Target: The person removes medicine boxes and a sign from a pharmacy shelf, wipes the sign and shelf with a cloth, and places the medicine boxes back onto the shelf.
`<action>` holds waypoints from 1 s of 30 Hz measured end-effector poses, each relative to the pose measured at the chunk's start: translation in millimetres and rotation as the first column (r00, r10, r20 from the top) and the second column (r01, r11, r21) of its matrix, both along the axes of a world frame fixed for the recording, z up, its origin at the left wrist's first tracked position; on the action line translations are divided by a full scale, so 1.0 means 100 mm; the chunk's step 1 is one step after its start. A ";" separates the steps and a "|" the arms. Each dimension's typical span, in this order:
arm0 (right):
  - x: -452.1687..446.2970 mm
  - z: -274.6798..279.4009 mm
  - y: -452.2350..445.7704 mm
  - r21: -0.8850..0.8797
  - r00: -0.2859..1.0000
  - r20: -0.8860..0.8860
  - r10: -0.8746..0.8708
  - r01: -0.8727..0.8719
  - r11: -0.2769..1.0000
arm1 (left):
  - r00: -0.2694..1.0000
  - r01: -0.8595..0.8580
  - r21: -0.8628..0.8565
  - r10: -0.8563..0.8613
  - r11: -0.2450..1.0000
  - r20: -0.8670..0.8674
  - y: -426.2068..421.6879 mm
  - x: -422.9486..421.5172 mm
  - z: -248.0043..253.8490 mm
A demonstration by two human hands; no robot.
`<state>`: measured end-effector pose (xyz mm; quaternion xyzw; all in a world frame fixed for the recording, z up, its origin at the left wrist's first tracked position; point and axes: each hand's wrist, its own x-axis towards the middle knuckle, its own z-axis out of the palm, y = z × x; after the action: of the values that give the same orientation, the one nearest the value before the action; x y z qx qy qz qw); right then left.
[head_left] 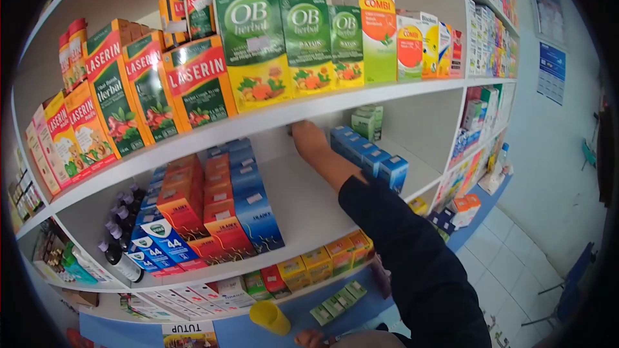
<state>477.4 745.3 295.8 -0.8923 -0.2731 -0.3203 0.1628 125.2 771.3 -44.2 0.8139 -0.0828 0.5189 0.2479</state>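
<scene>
My right hand [308,139] reaches deep into the middle shelf, just under the upper board. Its fingers look curled around a small dark thing at their tips, too hidden to name. Right of that wrist stands a row of blue boxes [369,154], with pale green boxes [367,122] behind. To its left are blue boxes [258,216] and red-orange Siladex boxes [225,222]. Only the curled fingers of my left hand [311,338] show at the bottom edge; what they hold, if anything, is hidden. Near them are a yellow cup [269,318] and small green boxes [338,303].
The upper shelf board [258,119] runs above my right forearm, carrying Laserin boxes [196,84], OB Herbal boxes [251,45] and bottles [201,5]. Dark bottles [116,254] stand at the middle shelf's left. A blue counter [122,328] lies below; a chair [570,283] is at right.
</scene>
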 end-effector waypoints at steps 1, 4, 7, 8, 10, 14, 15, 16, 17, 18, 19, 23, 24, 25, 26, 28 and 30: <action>0.13 -0.14 0.05 -0.101 0.999 -0.042 0.009 -0.013 0.995 | 1.000 -0.011 0.003 0.011 1.000 0.014 0.04 0.09 0.02; 0.87 -0.92 0.46 -0.444 0.967 -0.188 -0.171 0.071 0.893 | 0.999 -0.029 0.010 0.029 1.000 0.042 0.15 0.33 0.06; 0.43 -0.75 0.62 -0.410 0.852 -0.100 -0.515 0.436 0.801 | 0.998 -0.048 0.000 0.048 0.999 0.027 0.15 0.38 0.02; 0.21 -0.46 0.52 -0.409 0.925 -0.235 -0.298 0.184 0.894 | 0.998 -0.060 -0.005 0.060 0.998 0.020 0.15 0.37 0.00; 0.14 -0.37 0.59 -0.377 0.930 -0.362 -0.058 -0.090 0.922 | 0.997 -0.082 -0.016 0.082 0.996 0.014 0.13 0.37 -0.02; 0.11 -0.48 0.77 -0.386 0.950 -0.303 0.072 -0.191 0.903 | 0.993 -0.119 -0.031 0.119 0.992 -0.010 0.05 0.29 -0.07; 0.06 -0.45 0.74 -0.370 0.942 -0.324 0.093 -0.216 0.904 | 0.992 -0.126 -0.029 0.125 0.992 -0.020 0.04 0.23 -0.09; 0.01 -0.42 0.69 -0.367 0.940 -0.328 0.097 -0.221 0.904 | 0.991 -0.128 -0.027 0.128 0.991 -0.026 0.04 0.20 -0.10; -0.05 -0.39 0.63 -0.360 0.936 -0.324 0.139 -0.258 0.896 | 0.991 -0.129 -0.030 0.128 0.991 -0.029 0.01 0.17 -0.11; -0.08 -0.38 0.58 -0.357 0.930 -0.321 0.181 -0.296 0.886 | 0.991 -0.130 -0.036 0.129 0.991 -0.033 -0.04 0.14 -0.13; -0.08 -0.40 0.57 -0.358 0.928 -0.326 0.182 -0.299 0.885 | 0.991 -0.132 -0.039 0.130 0.990 -0.040 -0.09 0.09 -0.15; -0.10 -0.46 0.59 -0.415 0.916 -0.331 0.227 -0.357 0.837 | 0.989 -0.141 -0.031 0.139 0.989 -0.055 -0.09 -0.10 -0.21; -0.12 -0.49 0.56 -0.484 0.917 -0.323 0.234 -0.373 0.792 | 0.988 -0.142 -0.036 0.140 0.989 -0.059 -0.11 -0.14 -0.23; -0.23 -0.44 0.48 -0.487 0.916 -0.326 0.233 -0.374 0.789 | 0.988 -0.142 -0.042 0.139 0.989 -0.063 -0.14 -0.19 -0.26; -0.33 -0.41 0.38 -0.471 0.905 -0.352 0.239 -0.392 0.791 | 0.988 -0.142 -0.048 0.139 0.989 -0.068 -0.16 -0.23 -0.29; -0.63 -0.27 0.19 -0.454 0.891 -0.380 0.246 -0.412 0.790 | 0.987 -0.144 -0.056 0.140 0.988 -0.078 -0.20 -0.33 -0.35; -0.88 -0.14 0.03 -0.435 0.868 -0.424 0.259 -0.446 0.783 | 0.987 -0.147 -0.063 0.141 0.987 -0.079 -0.22 -0.38 -0.39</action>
<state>389.0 748.2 281.4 -0.8757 -0.4810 -0.0381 0.0185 87.2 749.3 -83.5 0.8275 0.0035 0.5073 0.2406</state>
